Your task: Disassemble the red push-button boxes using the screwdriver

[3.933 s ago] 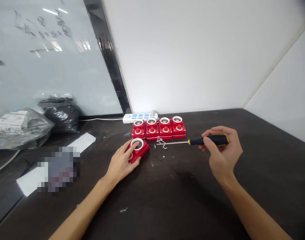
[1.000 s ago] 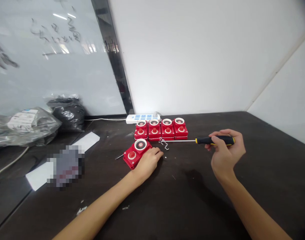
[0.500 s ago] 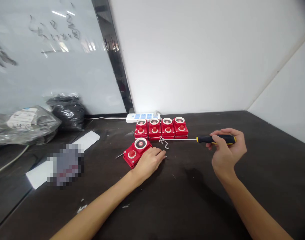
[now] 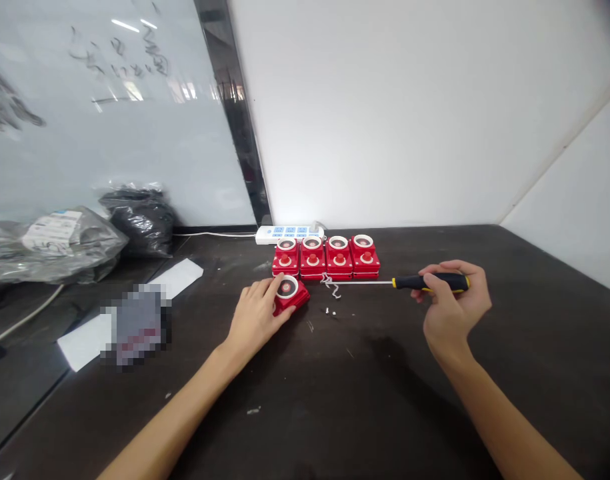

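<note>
My left hand [image 4: 255, 308] lies over the near red alarm box [image 4: 295, 298], thumb and fingers around its sides. The box's white-ringed round face shows; its lower part is hidden under the hand. In my right hand [image 4: 457, 300] is a long screwdriver [image 4: 432, 283] with a black and yellow handle, held level with its shaft pointing left. Its tip ends by a crumpled white strip [image 4: 331, 285]. Two small pale metallic bits [image 4: 329, 311], perhaps screws, lie right of the near box.
Several matching red alarm boxes [image 4: 339, 259] stand side by side behind. A white power strip [image 4: 285, 233] lies along the wall. At left are plastic-wrapped bundles [image 4: 139, 220], a white paper sheet [image 4: 182, 277] with a blurred item on it, and a cable [image 4: 32, 323].
My left hand has moved left from the two small bits onto the near alarm box and closed around it. The right hand keeps the screwdriver almost where it was.
</note>
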A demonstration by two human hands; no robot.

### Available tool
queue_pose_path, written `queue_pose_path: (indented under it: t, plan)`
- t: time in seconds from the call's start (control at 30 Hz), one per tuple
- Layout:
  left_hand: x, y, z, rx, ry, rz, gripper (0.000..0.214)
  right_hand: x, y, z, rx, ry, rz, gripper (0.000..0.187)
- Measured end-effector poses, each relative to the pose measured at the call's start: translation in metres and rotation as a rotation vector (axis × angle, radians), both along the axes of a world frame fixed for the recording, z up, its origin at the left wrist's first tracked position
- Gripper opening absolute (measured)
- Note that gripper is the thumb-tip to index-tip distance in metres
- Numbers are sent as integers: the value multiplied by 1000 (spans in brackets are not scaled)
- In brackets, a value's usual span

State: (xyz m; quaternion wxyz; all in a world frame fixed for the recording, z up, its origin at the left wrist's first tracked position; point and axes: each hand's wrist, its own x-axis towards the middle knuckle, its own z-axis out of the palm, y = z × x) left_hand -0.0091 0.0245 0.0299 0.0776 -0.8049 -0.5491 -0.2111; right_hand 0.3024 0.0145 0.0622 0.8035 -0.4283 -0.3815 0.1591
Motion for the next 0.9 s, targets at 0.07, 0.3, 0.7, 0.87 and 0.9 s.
queue_pose_path:
  t: [0.07, 0.3, 0.7, 0.87, 0.9]
  plan:
    - [-2, -1, 1, -32, -36, -87, 58, 0, 0, -1, -1, 2, 12, 27]
    - [-10, -2, 8, -95, -41, -312, 65, -2, -1, -1, 4, -4, 43, 27]
    - [-19, 4, 5, 15, 53, -296, 65, -8, -4, -5, -5, -26, 96, 27]
    - [-10, -5, 10, 191, 144, -277, 59, -10, -5, -5, 18, -27, 91, 27]
    - [-7, -7, 11, 218, 162, -276, 57, -11, -6, -5, 19, -30, 91, 26]
